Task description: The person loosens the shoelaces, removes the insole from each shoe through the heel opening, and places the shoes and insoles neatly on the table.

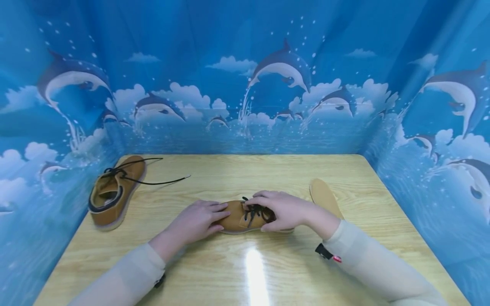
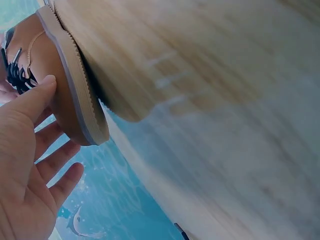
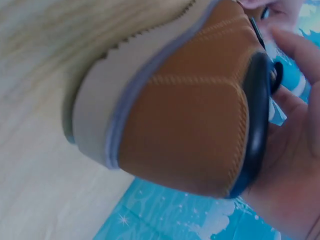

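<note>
A brown lace-up shoe lies sideways at the middle of the table, toe to the left. My left hand holds its toe, with the thumb on the near side and fingers over the far side. In the left wrist view, the thumb presses the brown upper above the pale ridged sole. My right hand spans the ankle opening from above, its fingertips at the black laces. The right wrist view shows the stitched heel and dark padded collar beside the right palm.
A second brown shoe stands at the back left, its long black lace trailing to the right. A tan insole lies at the right, partly behind the right forearm. Blue dolphin-print curtains border the wood-grain table.
</note>
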Available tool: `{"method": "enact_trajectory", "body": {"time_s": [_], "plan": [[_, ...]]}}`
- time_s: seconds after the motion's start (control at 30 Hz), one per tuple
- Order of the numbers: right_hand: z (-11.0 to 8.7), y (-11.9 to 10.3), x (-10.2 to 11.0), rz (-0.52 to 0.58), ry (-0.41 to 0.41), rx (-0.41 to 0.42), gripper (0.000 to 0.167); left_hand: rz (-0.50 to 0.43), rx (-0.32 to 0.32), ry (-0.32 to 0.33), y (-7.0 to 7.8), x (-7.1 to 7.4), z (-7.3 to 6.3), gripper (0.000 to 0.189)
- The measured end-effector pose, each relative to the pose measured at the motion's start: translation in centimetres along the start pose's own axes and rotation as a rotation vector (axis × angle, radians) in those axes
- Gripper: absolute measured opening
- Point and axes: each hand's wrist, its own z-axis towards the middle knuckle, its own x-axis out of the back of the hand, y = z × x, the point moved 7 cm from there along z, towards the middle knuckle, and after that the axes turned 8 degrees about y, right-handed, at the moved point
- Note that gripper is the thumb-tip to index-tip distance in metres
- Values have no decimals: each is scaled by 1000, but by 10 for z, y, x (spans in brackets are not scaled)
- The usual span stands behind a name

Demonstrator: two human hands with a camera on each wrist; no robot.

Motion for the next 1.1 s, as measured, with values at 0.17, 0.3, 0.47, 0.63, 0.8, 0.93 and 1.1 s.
{"method": "enact_trajectory", "body": {"time_s": [0.17, 0.3, 0.47, 0.63, 0.8, 0.93, 1.1], "plan": [[4, 4, 12, 57, 27, -33, 71, -7, 16, 18, -3, 2, 1, 51], [14, 13, 13, 90, 34, -68, 63, -11, 7, 17, -3, 2, 3, 56], [31, 23, 9, 186, 31, -63, 44, 24, 9, 8, -5, 2, 5, 55], [44, 25, 5, 266, -17, -44, 30, 33, 2, 9, -7, 3, 4, 50], [53, 19, 11, 204, -28, -7, 22, 23, 1, -12, -9, -1, 3, 48], [57, 15, 17, 132, -17, 25, 10, 4, 4, -6, -10, 0, 4, 48], [61, 13, 18, 170, -38, 36, 8, -16, -1, 0, -8, 2, 5, 47]]}}
